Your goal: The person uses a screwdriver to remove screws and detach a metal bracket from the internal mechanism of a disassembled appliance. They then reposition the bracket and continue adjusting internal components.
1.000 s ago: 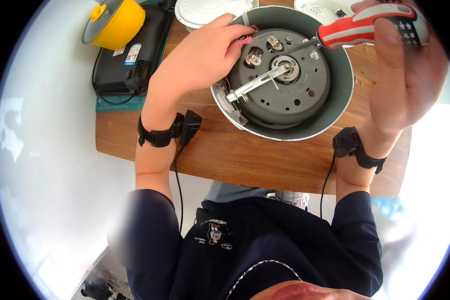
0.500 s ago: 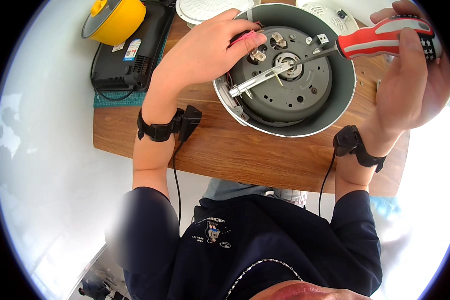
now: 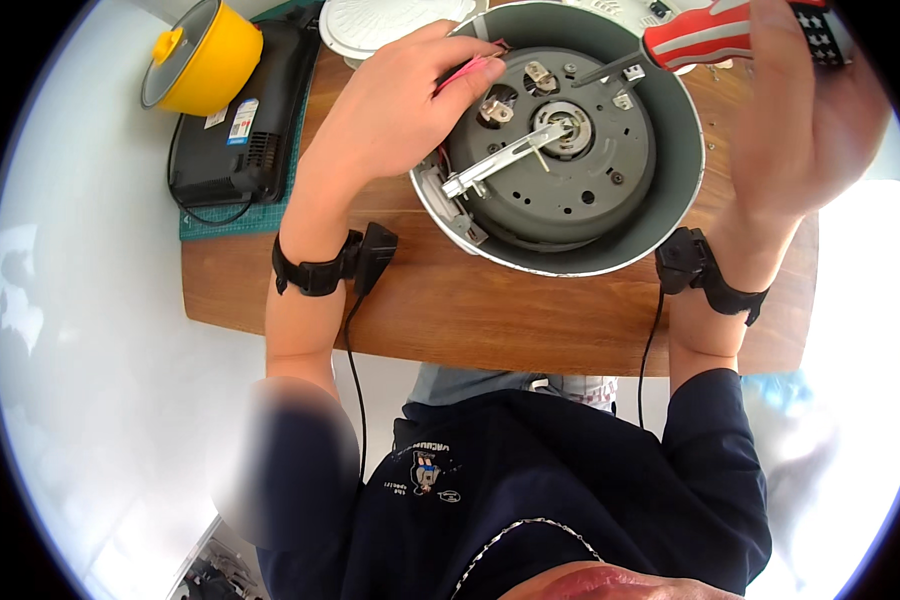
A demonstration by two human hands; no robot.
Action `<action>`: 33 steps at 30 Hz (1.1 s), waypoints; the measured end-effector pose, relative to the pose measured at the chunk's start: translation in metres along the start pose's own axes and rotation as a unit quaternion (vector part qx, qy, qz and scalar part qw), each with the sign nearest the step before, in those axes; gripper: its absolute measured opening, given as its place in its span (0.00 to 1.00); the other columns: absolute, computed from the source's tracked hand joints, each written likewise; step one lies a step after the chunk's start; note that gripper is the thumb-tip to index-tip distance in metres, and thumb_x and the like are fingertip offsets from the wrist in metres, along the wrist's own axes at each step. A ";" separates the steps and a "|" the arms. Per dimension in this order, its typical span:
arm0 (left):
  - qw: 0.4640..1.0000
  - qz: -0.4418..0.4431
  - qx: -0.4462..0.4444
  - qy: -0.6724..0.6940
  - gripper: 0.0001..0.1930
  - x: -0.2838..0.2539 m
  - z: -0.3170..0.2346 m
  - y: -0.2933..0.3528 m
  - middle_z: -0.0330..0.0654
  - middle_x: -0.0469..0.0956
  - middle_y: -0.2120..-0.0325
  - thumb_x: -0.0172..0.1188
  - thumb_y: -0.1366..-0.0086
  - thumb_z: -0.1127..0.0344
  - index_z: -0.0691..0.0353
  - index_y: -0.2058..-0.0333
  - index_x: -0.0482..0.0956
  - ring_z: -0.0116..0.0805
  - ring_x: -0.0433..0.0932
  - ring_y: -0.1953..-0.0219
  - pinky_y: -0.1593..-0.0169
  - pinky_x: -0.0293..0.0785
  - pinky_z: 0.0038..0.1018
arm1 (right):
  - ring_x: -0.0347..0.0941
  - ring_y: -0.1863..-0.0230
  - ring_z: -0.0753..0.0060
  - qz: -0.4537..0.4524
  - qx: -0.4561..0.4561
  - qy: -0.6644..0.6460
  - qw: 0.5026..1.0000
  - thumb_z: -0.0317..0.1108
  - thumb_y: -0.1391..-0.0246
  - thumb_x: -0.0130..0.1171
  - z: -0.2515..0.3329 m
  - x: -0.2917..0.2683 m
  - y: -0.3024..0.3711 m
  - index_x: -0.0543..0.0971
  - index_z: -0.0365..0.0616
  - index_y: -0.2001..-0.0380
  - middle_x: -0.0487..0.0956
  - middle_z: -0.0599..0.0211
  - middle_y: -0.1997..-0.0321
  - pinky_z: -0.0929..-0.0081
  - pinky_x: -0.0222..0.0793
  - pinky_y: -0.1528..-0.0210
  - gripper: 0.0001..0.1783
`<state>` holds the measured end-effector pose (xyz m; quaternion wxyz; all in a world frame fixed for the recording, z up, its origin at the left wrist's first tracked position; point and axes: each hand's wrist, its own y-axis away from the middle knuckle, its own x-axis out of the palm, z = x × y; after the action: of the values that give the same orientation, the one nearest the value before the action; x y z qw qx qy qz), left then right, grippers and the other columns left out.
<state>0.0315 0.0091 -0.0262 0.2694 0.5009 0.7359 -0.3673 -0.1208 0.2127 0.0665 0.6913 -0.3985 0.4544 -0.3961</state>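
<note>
An opened round appliance, likely a rice cooker body, has a grey metal shell [image 3: 678,150]; inside sits a grey disc [image 3: 530,195] with holes, terminals and a central hub. From the hub a silvery metal lever [image 3: 505,160] runs to the left wall. My left hand [image 3: 395,115] rests over the far left rim, its thumb and fingers pinching pink-red wires [image 3: 467,70]. My right hand [image 3: 810,130], somewhat blurred, grips the red and white handle of a screwdriver [image 3: 698,36]. Its shaft slants into the shell, the tip over the disc's far part; contact cannot be judged.
A yellow pot [image 3: 215,60] with a grey lid stands on a black appliance [image 3: 240,125] at the left, above a green cutting mat [image 3: 200,222]. White round covers [image 3: 375,25] lie behind the shell. Small screws [image 3: 712,147] lie on the wooden table [image 3: 530,320] at right.
The screwdriver tip has left the central hub and shifted toward the disc's far edge, as my right hand moved up and left. My left hand still pinches the wires.
</note>
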 end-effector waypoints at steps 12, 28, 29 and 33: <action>0.997 0.007 0.000 0.071 0.15 -0.011 -0.015 -0.004 0.52 0.77 0.67 0.58 0.27 0.63 0.70 0.52 0.81 0.47 0.79 0.64 0.59 0.73 0.34 | 0.71 0.67 0.75 -0.037 0.025 -0.040 0.998 0.23 0.43 0.52 0.000 0.009 0.010 0.70 0.38 0.39 0.74 0.64 0.62 0.79 0.71 0.64 0.26; 0.997 -0.024 0.046 0.055 0.19 0.007 0.009 -0.004 0.45 0.71 0.71 0.56 0.26 0.53 0.61 0.51 0.84 0.44 0.74 0.68 0.63 0.69 0.34 | 0.72 0.65 0.64 -0.044 0.031 -0.079 0.995 0.24 0.46 0.56 0.010 0.019 0.019 0.73 0.38 0.44 0.74 0.61 0.65 0.69 0.71 0.63 0.24; 0.996 -0.016 0.049 0.075 0.18 0.007 0.006 -0.006 0.46 0.71 0.70 0.57 0.27 0.54 0.62 0.50 0.84 0.45 0.73 0.68 0.62 0.69 0.35 | 0.72 0.65 0.64 -0.047 0.031 -0.081 0.995 0.24 0.46 0.56 0.010 0.018 0.019 0.73 0.38 0.44 0.74 0.60 0.65 0.69 0.71 0.63 0.24; 0.996 -0.011 0.011 0.092 0.14 0.004 -0.003 0.000 0.50 0.72 0.68 0.55 0.28 0.64 0.66 0.51 0.82 0.46 0.75 0.65 0.59 0.71 0.34 | 0.72 0.65 0.61 -0.043 0.026 -0.144 0.988 0.24 0.47 0.57 0.013 0.031 0.025 0.73 0.38 0.45 0.74 0.60 0.66 0.66 0.71 0.62 0.23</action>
<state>0.0298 0.0134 -0.0275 0.1906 0.5272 0.7593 -0.3304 -0.0957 0.1959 0.0371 0.7420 -0.4525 0.3217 -0.3758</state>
